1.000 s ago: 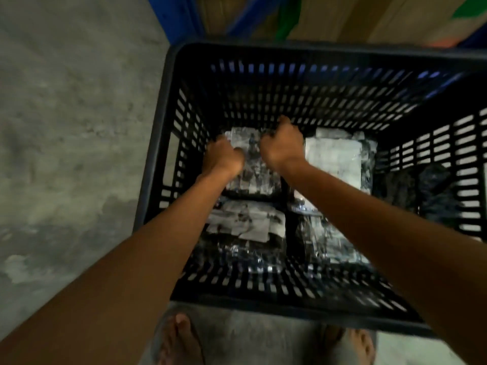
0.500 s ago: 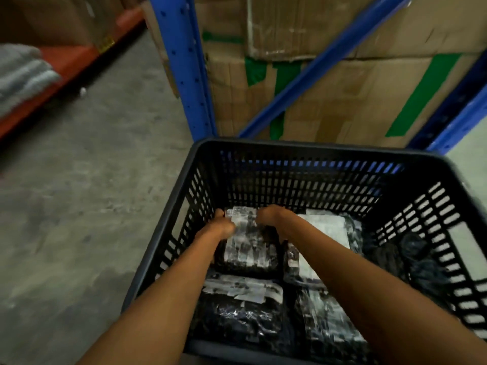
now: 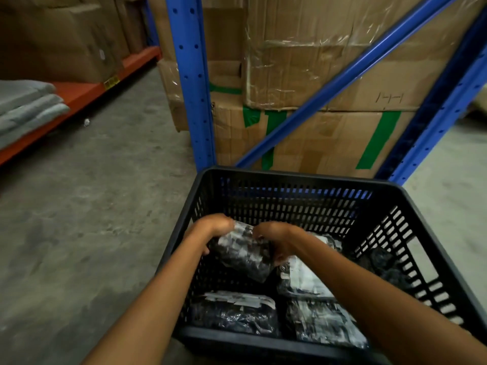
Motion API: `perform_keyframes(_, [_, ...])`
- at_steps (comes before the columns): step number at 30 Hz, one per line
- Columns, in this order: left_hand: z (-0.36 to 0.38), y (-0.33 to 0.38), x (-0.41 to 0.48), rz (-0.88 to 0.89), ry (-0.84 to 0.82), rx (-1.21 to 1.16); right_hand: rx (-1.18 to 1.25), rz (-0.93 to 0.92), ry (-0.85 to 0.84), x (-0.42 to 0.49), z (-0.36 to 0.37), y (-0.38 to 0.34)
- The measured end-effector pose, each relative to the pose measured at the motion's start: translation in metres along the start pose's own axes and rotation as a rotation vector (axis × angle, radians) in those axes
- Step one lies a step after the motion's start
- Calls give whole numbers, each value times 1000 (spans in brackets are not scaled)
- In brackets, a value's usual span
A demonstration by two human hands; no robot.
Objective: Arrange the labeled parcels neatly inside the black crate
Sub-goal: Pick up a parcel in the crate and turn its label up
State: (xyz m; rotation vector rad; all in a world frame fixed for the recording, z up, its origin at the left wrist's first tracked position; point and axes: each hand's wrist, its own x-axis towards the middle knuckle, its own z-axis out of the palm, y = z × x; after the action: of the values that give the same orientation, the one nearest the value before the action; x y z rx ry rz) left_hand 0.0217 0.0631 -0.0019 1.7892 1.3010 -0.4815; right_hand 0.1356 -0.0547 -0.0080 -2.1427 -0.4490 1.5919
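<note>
- The left hand [image 3: 214, 227] and right hand [image 3: 276, 239] clamp opposite ends of a black plastic-wrapped parcel with white labels [image 3: 243, 252], tilted above the slatted black plastic crate [image 3: 295, 177], probably for steering.
- Three similar parcels [image 3: 233, 313] already lie flat, leaving the far-left corner free.

Floor [image 3: 87, 219]: we see bare grey concrete, stained and scuffed, filling the 9 o'clock side.
Blue rack upright [image 3: 192, 83]: it rises at 12 o'clock, punched with holes.
Diagonal brace [image 3: 342, 75]: blue, we see it slant from 6 o'clock up to 2 o'clock across the boxes.
Cardboard boxes [image 3: 316, 61]: we see them stacked behind the rack, wrapped in clear film, with green tape [image 3: 379, 140] on the lower one.
Orange shelf [image 3: 87, 93]: low, at 10 o'clock, carrying more brown boxes.
Grey folded cloths [image 3: 26, 106]: we see them piled on that shelf at 9 o'clock.
White scrap [image 3: 86, 122]: small, on the floor just beside the orange shelf.
</note>
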Motion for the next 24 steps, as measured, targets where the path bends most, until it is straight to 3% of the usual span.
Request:
perform_keyframes(7, [-25,12,-48,224,137,-291,168,-52,-2,-40,-52,-3])
perform_keyframes(10, [-32,13,-55,359,149,-399,165,-173,-205,-61,-79,9])
perform_keyframes(13, [-34,10,-55,509,172,-280,51,-322,-390,-70,-96,23])
perform_keyframes(17, [-25,0,-49,602,369,-94,163,-383,-306,-64,-102,34])
perform_keyframes(20, [-10,-3,-44,561,339,-286,341,-373,-191,-54,-100,36])
perform_keyframes(24, [3,-1,-41,498,273,-441,301,-244,-9,-42,-81,30])
